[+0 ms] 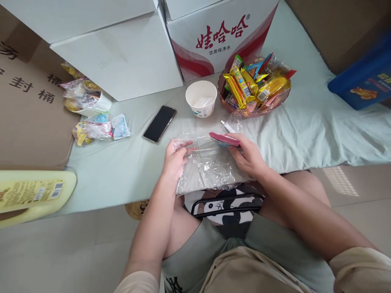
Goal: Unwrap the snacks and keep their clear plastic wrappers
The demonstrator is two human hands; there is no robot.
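My left hand (pixel 174 159) grips the left edge of a clear plastic bag (pixel 210 165) that lies over the front edge of the pale green cloth (pixel 122 171). My right hand (pixel 249 155) holds the bag's right side and pinches a flat pink item (pixel 224 139) at the bag's top edge. A white tip (pixel 226 126) pokes out just behind the pink item. The bag looks empty apart from creases.
A pink bowl (pixel 244 112) piled with wrapped snacks stands behind my right hand, a white paper cup (pixel 201 99) beside it. A black phone (pixel 159 123) lies left. Sealed snack bags (pixel 100 129) lie far left. White cartons (pixel 128 53), a brown box (pixel 27 110), a yellow bottle (pixel 33 193), a blue box (pixel 363 83).
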